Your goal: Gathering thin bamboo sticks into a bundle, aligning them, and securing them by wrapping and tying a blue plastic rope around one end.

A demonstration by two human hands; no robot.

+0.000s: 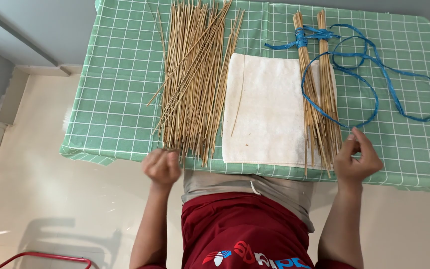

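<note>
The left hand (pixel 161 167) is clenching at the near ends of the loose pile of thin tan sticks (pixel 195 79), at seven o'clock on the green checked surface (pixel 120 74). The right hand (pixel 357 157) is pinching the blue plastic ribbon (pixel 374 84) at five o'clock, beside the tied bundle of tan sticks (pixel 317 84), apparently for binding. A white cloth (pixel 269 109) is lying between them.

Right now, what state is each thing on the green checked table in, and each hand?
Loose pile of thin tan sticks: untied, fanned out, left of the cloth.
White rectangular cloth: spread flat, one stick lying on it.
Bundle of tan sticks: tied near the top with blue plastic string, which trails in loops.
Left hand: closed at the pile's near ends.
Right hand: fingers curled by the bundle's near ends.
</note>
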